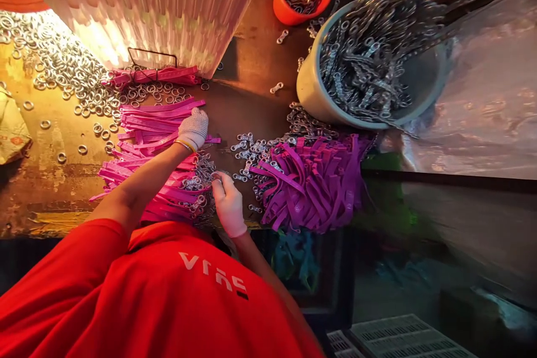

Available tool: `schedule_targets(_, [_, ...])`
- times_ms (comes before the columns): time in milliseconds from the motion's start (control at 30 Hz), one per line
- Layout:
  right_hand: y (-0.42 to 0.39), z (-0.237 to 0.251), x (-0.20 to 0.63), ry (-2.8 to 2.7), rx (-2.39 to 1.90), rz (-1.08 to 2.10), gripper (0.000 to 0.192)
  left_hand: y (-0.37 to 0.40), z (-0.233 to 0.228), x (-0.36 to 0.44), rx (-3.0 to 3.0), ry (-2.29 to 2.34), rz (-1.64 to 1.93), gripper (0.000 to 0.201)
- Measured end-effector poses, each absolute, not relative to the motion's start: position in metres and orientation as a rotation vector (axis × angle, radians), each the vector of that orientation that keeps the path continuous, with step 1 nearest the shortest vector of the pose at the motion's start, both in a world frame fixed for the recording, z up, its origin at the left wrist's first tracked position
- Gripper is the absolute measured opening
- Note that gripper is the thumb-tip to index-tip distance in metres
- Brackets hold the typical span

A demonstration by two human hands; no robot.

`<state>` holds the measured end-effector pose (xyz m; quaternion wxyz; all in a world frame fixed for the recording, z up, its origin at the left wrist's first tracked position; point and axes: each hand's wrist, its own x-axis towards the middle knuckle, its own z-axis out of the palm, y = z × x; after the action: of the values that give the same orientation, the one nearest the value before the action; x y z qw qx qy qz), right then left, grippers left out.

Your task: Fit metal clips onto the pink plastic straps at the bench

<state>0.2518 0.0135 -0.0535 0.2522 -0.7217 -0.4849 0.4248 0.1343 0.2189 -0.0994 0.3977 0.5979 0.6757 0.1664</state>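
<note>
My left hand (194,130), in a white dotted glove with a yellow band at the wrist, has its fingers curled over the right ends of a stack of pink straps (146,120). Lower and to the right, my right hand (227,204), also white-gloved, pinches a small metal piece at the fingertips; its exact shape is hard to make out. Beside those fingertips lies a cluster of metal fittings (200,178) at the ends of a second pile of pink straps (121,170). More loose metal links (247,148) are scattered to the right of my hands.
Purple straps (312,184) are heaped at the right front edge. Behind them stands a pale bucket (308,92) full of metal links, with an orange cup (283,8) of rings farther back. Loose metal rings (62,67) cover the left, beside a ribbed translucent panel (168,5).
</note>
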Motion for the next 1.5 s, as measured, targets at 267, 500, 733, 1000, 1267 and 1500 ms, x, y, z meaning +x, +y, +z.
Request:
schedule_targets(267, [0.044,-0.019,0.237,-1.638,-1.537,1.157,0.036,0.117,-0.026,0.049,0.981,1.217,0.566,0.029])
schedule_targets(500, [0.037,0.019,0.205,-2.375,-1.669,0.816,0.039,0.042,0.012,0.027,0.796,1.146,0.628,0.038])
schedule_targets(733, [0.011,0.028,0.204,-2.744,-1.701,0.493,0.035,0.02,0.014,0.035,1.533,1.347,0.518,0.012])
schedule_targets(1000, [-0.006,0.025,0.205,-2.532,-1.691,0.669,0.038,0.009,-0.008,0.018,1.506,1.187,0.457,0.022])
schedule_targets(1267, [-0.008,0.029,0.194,-2.69,-1.826,0.744,0.039,-0.009,-0.005,0.013,1.585,1.337,0.488,0.023])
schedule_targets(1500, [-0.008,0.01,0.196,-2.936,-1.544,0.665,0.041,0.005,0.003,0.009,1.489,1.205,0.443,0.017])
